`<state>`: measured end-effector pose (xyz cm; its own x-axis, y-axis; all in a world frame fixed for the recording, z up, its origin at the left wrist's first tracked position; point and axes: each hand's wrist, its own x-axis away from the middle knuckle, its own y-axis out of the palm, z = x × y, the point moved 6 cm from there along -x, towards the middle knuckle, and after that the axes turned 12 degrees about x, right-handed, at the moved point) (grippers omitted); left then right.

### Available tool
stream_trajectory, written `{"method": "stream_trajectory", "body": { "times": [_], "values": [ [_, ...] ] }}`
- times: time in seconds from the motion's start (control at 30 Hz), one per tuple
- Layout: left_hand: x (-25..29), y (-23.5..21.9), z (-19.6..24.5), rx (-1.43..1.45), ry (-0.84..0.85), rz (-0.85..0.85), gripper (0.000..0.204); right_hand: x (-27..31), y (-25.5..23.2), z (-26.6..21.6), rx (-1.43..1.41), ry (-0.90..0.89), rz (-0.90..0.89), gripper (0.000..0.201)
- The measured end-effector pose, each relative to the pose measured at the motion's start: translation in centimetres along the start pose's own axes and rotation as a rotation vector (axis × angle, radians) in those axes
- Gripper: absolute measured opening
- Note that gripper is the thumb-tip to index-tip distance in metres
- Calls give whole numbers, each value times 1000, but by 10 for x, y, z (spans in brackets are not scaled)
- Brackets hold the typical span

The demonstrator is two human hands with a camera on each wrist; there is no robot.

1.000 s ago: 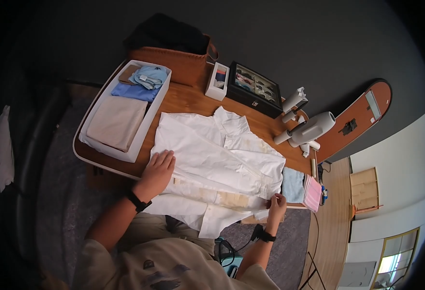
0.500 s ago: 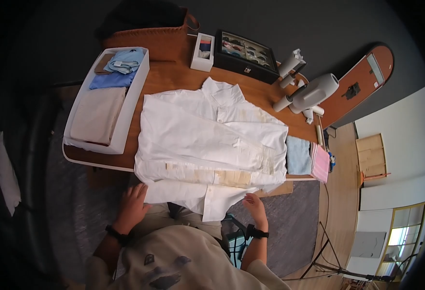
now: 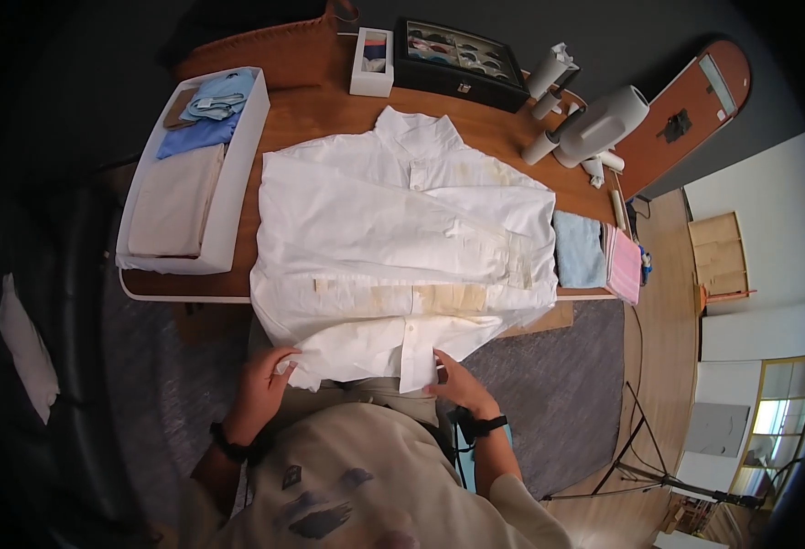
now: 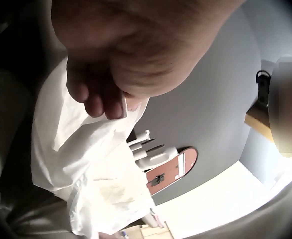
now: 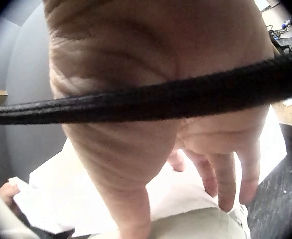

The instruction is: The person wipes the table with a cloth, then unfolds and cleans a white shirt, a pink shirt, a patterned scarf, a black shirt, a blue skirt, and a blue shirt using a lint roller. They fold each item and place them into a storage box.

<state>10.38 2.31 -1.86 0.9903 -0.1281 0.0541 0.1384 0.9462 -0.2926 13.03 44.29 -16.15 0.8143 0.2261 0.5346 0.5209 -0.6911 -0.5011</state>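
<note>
A white collared shirt [image 3: 356, 210] lies spread over the brown table, with yellowish stained patches across it. Its near sleeve [image 3: 352, 348] hangs past the front edge over the person's lap. My left hand [image 3: 260, 389] pinches the sleeve's left end; in the left wrist view its curled fingers [image 4: 96, 99] and thumb have the white cloth between them. Beside the cuff [image 3: 418, 352] is my right hand [image 3: 464, 384], fingertips right at its edge. The right wrist view shows those fingers [image 5: 225, 184] long and spread, with the thumb apart, over the cloth.
A white box [image 3: 247, 146] of folded clothes stands at the left. Behind are a brown basket [image 3: 260, 55], a small white box [image 3: 360, 78] and a black display case [image 3: 462, 96]. A grey-white handheld appliance [image 3: 604, 123] and folded blue [image 3: 579, 252] and pink cloths [image 3: 624, 265] sit at the right.
Both hands have come down from the shirt's near part to the hanging sleeve and moved closer together. The left hand has taken hold of the sleeve's end. The head view has shifted.
</note>
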Motion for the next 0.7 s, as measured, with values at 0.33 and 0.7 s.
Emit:
{"method": "stream_trajectory", "body": {
  "times": [0.33,0.7],
  "values": [
    [20,-34,-20,-482,-42,-176,28,24,-28,-68,221,-204,122,14],
    [12,-20,-47,-249,-80,-49,27,-35,79,-134,878,-510,237,13]
  ]
}}
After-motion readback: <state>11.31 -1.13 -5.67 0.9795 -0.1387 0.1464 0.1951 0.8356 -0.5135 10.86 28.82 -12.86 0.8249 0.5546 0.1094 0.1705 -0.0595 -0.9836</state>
